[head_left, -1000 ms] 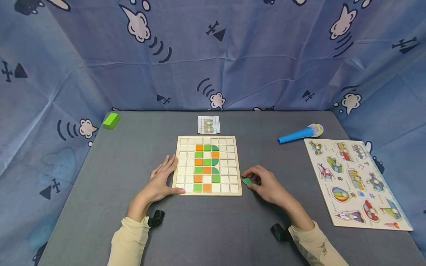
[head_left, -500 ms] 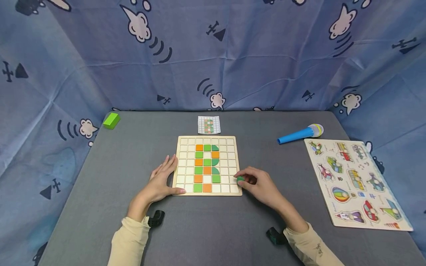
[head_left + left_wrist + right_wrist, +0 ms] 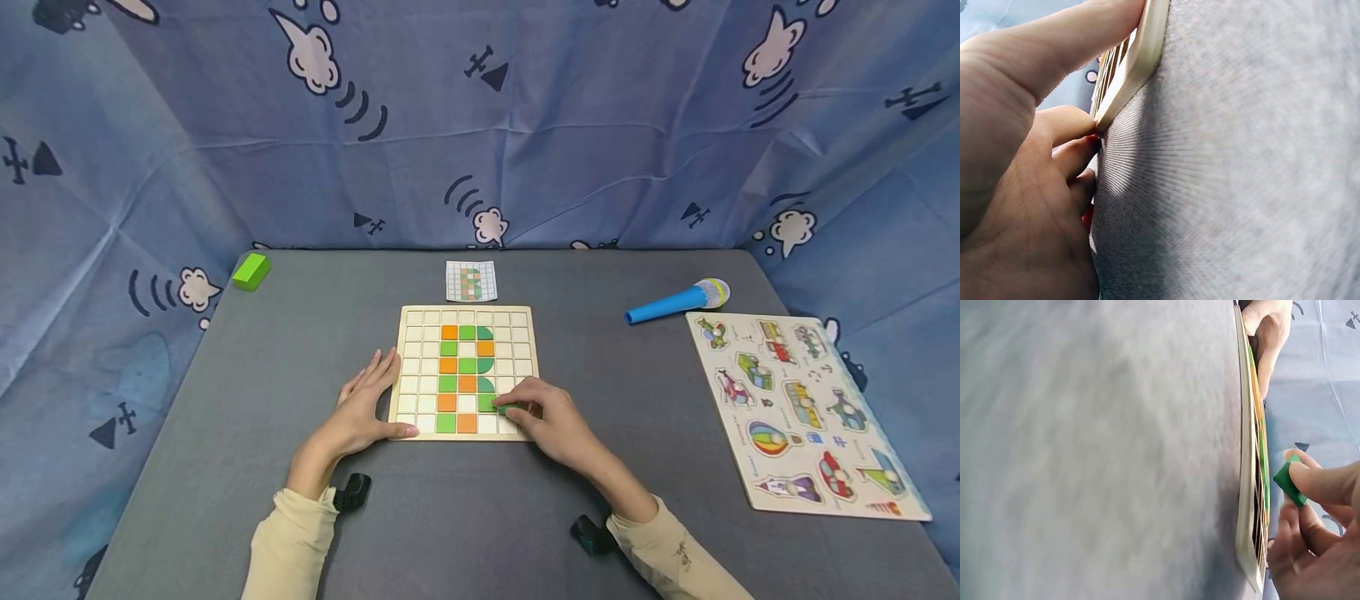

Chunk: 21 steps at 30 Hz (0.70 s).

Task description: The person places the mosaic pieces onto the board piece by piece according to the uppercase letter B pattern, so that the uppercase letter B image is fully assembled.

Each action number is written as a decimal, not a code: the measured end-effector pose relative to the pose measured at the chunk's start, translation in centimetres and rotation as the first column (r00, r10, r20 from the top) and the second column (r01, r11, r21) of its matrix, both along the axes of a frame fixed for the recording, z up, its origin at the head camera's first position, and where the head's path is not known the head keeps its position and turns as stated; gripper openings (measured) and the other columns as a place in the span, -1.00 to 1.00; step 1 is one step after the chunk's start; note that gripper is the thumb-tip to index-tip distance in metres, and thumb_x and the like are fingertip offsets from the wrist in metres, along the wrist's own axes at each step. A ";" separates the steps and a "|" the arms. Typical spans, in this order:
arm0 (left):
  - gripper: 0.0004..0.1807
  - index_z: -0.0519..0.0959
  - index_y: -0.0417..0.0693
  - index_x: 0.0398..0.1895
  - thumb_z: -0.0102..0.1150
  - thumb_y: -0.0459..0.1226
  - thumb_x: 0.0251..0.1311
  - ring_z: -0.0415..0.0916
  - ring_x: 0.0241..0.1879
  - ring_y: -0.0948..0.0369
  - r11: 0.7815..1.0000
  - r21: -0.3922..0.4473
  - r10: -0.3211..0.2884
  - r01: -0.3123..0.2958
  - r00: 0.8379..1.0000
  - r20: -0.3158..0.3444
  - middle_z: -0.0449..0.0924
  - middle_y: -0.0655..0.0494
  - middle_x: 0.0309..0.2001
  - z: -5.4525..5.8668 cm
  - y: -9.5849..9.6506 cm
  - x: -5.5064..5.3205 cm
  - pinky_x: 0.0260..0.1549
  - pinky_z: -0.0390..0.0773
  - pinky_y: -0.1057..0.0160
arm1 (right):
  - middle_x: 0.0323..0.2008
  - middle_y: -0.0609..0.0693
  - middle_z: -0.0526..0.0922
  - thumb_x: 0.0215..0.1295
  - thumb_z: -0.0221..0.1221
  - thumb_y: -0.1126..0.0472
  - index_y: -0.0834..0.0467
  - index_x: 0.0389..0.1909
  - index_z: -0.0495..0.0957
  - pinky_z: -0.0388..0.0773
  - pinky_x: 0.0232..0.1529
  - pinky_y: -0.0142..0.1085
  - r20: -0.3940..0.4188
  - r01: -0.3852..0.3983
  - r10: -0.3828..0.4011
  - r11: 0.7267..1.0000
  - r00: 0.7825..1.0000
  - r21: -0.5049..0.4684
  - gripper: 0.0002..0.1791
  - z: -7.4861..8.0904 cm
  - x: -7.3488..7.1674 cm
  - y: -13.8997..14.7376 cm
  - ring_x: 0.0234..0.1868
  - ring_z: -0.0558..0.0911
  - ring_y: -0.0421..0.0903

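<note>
A wooden grid board (image 3: 428, 367) lies at mid-table, with orange squares, green squares and rounded green tiles filling its middle columns. Pale bare cells surround them. My left hand (image 3: 363, 410) rests against the board's left side, fingers fairly straight along the edge and thumb over the near left corner. Between the thumb and fingertips of my right hand (image 3: 553, 421) is a small dark green tile (image 3: 1288, 481), pinched over the right part of the board. In the head view the tile is partly hidden by the fingers, just right of the lowest green square in the right coloured column.
A small pattern card (image 3: 471, 282) lies behind the board. To the right are a blue toy microphone (image 3: 675, 303) and a picture puzzle board (image 3: 806, 417). One bright green block (image 3: 251, 272) sits at the far left corner. A blue printed cloth (image 3: 585, 125) hangs behind.
My right hand has moved left with the green tile, from beside the board's right edge to over its right-hand cells. The left hand and the board have stayed put.
</note>
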State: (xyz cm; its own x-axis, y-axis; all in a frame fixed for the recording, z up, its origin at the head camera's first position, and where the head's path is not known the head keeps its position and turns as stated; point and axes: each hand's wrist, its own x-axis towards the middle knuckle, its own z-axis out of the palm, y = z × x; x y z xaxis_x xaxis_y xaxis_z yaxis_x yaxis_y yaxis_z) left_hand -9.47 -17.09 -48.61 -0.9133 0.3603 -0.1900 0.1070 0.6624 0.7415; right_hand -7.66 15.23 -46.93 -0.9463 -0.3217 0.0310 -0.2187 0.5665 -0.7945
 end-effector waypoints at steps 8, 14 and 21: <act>0.31 -0.07 -0.22 0.72 0.65 -0.14 0.07 -0.40 0.75 -0.13 1.000 0.000 -0.002 0.002 1.000 -0.004 -0.26 -0.13 0.75 0.0 0.0 0.0 0.58 -0.29 -0.32 | -0.40 -0.08 0.64 0.34 0.41 0.34 0.10 -0.17 0.77 0.45 -0.38 -0.38 0.029 0.014 -0.013 0.999 1.000 -0.044 -0.89 0.2 0.0 -1.4 -0.45 0.48 -0.23; 0.31 -0.07 -0.20 0.72 0.65 -0.13 0.06 -0.40 0.75 -0.12 1.000 0.003 0.001 -0.001 1.000 -0.003 -0.27 -0.10 0.76 -0.1 -0.1 -0.1 0.58 -0.28 -0.33 | -0.39 -0.03 0.73 0.27 0.46 0.38 0.19 -0.23 0.74 0.59 -0.33 -0.42 0.073 0.036 -0.029 0.995 0.997 -0.093 -0.89 0.0 0.0 -1.9 -0.41 0.62 -0.27; 0.32 -0.07 -0.20 0.72 0.66 -0.12 0.05 -0.40 0.75 -0.12 1.000 0.007 0.002 -0.002 1.000 -0.001 -0.26 -0.10 0.76 -0.2 -0.2 -0.1 0.58 -0.29 -0.33 | -0.42 0.00 0.74 0.24 0.46 0.40 0.21 -0.29 0.73 0.61 -0.36 -0.43 0.089 0.077 -0.067 0.991 0.994 -0.113 -0.90 0.0 0.0 -2.2 -0.44 0.66 -0.26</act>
